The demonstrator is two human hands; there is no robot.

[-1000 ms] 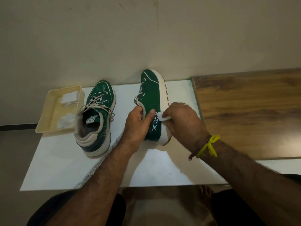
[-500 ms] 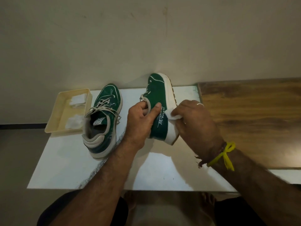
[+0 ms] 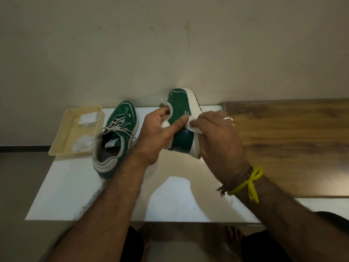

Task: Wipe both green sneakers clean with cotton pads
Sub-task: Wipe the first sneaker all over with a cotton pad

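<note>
Two green sneakers with white soles are in view. One green sneaker (image 3: 117, 133) stands upright on the white table (image 3: 75, 186), laces up. The other green sneaker (image 3: 182, 118) is tilted on its side above the table; my left hand (image 3: 160, 133) grips it at the collar, thumb across the green side. My right hand (image 3: 219, 137) pinches a white cotton pad (image 3: 194, 127) against the sneaker's side near the white sole. Part of this sneaker's heel is hidden by my hands.
A cream tray (image 3: 56, 148) with white cotton pads (image 3: 83, 143) sits at the table's left back corner, overhanging the edge. A wooden surface (image 3: 292, 144) adjoins the table on the right. A plain wall stands close behind. My bare feet show below the table's front edge.
The held sneaker has been raised and tipped further, its toe now against the wall. My right hand with the pad has slid along the side towards the heel.
</note>
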